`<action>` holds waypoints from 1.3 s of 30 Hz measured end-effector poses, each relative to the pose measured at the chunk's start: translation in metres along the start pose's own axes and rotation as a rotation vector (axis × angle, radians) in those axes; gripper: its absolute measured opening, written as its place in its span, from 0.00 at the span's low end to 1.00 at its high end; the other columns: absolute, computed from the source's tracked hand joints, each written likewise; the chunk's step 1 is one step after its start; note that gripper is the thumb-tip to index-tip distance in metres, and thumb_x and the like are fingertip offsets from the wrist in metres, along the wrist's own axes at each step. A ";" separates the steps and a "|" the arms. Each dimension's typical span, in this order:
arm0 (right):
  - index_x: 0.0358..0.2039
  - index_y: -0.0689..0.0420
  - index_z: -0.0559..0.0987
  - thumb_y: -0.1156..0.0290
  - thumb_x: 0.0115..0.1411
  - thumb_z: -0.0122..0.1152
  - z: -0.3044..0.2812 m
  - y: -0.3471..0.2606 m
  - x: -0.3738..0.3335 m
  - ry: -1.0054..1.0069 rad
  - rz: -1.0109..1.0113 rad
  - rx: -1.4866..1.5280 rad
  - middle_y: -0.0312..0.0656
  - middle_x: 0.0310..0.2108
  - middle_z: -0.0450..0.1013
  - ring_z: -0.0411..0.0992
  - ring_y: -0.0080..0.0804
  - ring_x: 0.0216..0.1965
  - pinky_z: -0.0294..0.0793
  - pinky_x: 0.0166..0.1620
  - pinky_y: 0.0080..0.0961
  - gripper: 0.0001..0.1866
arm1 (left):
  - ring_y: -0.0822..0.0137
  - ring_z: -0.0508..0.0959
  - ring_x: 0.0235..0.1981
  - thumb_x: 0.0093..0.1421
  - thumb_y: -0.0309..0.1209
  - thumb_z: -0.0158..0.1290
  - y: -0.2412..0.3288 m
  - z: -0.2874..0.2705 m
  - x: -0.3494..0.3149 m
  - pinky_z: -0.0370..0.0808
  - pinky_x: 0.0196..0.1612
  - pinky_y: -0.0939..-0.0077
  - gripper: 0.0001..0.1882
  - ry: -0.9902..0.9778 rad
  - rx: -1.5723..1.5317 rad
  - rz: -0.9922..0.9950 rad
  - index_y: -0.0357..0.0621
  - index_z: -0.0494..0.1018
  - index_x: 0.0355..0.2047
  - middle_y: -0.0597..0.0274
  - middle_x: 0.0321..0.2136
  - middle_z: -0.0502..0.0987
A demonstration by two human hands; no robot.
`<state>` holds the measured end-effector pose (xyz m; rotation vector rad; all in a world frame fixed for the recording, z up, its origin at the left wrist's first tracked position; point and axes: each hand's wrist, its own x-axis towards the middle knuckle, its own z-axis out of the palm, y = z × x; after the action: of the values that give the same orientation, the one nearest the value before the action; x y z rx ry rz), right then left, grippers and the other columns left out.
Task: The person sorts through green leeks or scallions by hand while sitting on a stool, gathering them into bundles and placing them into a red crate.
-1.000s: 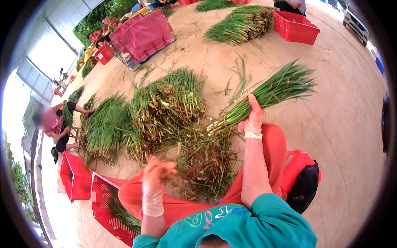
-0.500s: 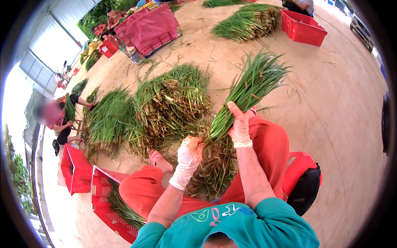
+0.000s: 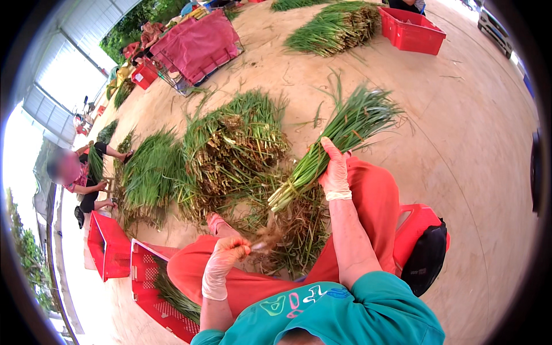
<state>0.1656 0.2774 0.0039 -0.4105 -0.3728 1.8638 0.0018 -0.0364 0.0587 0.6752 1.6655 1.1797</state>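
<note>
My right hand (image 3: 335, 177), in a thin pale glove, is wrapped round a bunch of garlic chives (image 3: 305, 172). Its green leaves point up and right, and the pale cut ends, tied with a band, face down and left. Apart from the bunch, my gloved left hand (image 3: 227, 256) is low over my left knee, fingers pinched on brown dry leaf scraps (image 3: 264, 241), partly blurred. Beneath lies a heap of trimmed dry leaves (image 3: 302, 236) between my legs. Just ahead stands a big pile of untrimmed chives (image 3: 236, 144) with brown ends.
Greener chives (image 3: 152, 164) lie left of the pile. Two red crates (image 3: 109, 244) stand at my left, the nearer one holding chives. A black bag (image 3: 424, 256) hangs on the red seat at my right. Farther off are a cart with a maroon cover (image 3: 198, 46), another red crate (image 3: 411, 31) and a seated co-worker (image 3: 86, 172).
My left hand has moved from the stalk ends down and left, pulling brown scraps away. The bunch's cut ends now show pale and clean; my right hand still holds it.
</note>
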 end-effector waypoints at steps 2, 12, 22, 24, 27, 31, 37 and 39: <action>0.41 0.59 0.76 0.71 0.63 0.64 -0.007 0.001 0.003 -0.023 0.032 0.029 0.42 0.31 0.77 0.78 0.37 0.32 0.81 0.38 0.35 0.09 | 0.73 0.68 0.18 0.64 0.27 0.58 -0.011 -0.004 0.003 0.66 0.22 0.82 0.09 0.072 0.452 0.056 0.35 0.77 0.28 0.65 0.21 0.74; 0.56 0.64 0.73 0.76 0.62 0.62 0.011 0.022 -0.021 -0.158 0.155 0.135 0.46 0.40 0.78 0.80 0.42 0.42 0.82 0.48 0.39 0.21 | 0.64 0.77 0.24 0.59 0.32 0.63 0.031 0.081 0.073 0.72 0.29 0.71 0.09 0.495 0.622 0.570 0.38 0.82 0.34 0.55 0.24 0.79; 0.61 0.60 0.71 0.78 0.58 0.64 0.007 0.039 -0.024 -0.240 0.151 0.095 0.45 0.45 0.78 0.78 0.38 0.43 0.80 0.49 0.37 0.29 | 0.75 0.65 0.16 0.60 0.32 0.59 0.005 0.083 0.105 0.63 0.22 0.74 0.10 0.395 0.308 0.324 0.37 0.81 0.31 0.69 0.15 0.72; 0.59 0.60 0.72 0.77 0.57 0.64 0.008 0.034 -0.027 -0.212 0.188 0.111 0.46 0.45 0.78 0.78 0.37 0.42 0.80 0.49 0.37 0.27 | 0.76 0.65 0.16 0.62 0.31 0.58 0.001 0.080 0.099 0.63 0.22 0.76 0.09 0.368 0.306 0.349 0.37 0.80 0.31 0.70 0.16 0.72; 0.59 0.59 0.73 0.77 0.57 0.64 -0.002 0.033 -0.020 -0.220 0.250 0.111 0.46 0.44 0.78 0.78 0.36 0.43 0.80 0.49 0.36 0.27 | 0.79 0.65 0.16 0.65 0.30 0.58 0.003 0.076 0.086 0.63 0.21 0.81 0.08 0.242 -0.149 0.113 0.37 0.79 0.32 0.72 0.18 0.72; 0.60 0.58 0.72 0.75 0.59 0.63 -0.007 0.034 -0.020 -0.206 0.239 0.109 0.46 0.43 0.79 0.78 0.37 0.40 0.80 0.47 0.37 0.27 | 0.76 0.67 0.20 0.67 0.25 0.54 0.023 0.071 0.056 0.65 0.22 0.79 0.03 0.131 -0.559 0.120 0.40 0.76 0.35 0.59 0.29 0.78; 0.63 0.57 0.71 0.76 0.60 0.62 -0.016 0.019 -0.010 -0.160 0.189 0.163 0.43 0.41 0.78 0.77 0.34 0.39 0.80 0.46 0.35 0.28 | 0.72 0.67 0.19 0.61 0.17 0.55 0.032 0.025 0.006 0.65 0.24 0.76 0.04 0.004 -0.747 0.333 0.37 0.74 0.29 0.61 0.25 0.75; 0.63 0.57 0.70 0.76 0.60 0.62 -0.015 0.019 -0.009 -0.155 0.162 0.179 0.43 0.41 0.78 0.77 0.33 0.39 0.80 0.46 0.36 0.29 | 0.74 0.68 0.18 0.59 0.19 0.58 0.036 0.024 0.002 0.65 0.22 0.79 0.02 0.078 -0.644 0.301 0.35 0.78 0.29 0.63 0.23 0.76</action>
<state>0.1589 0.2635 -0.0172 -0.1792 -0.2803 2.0744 0.0200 -0.0118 0.0890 0.4747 1.1532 1.8606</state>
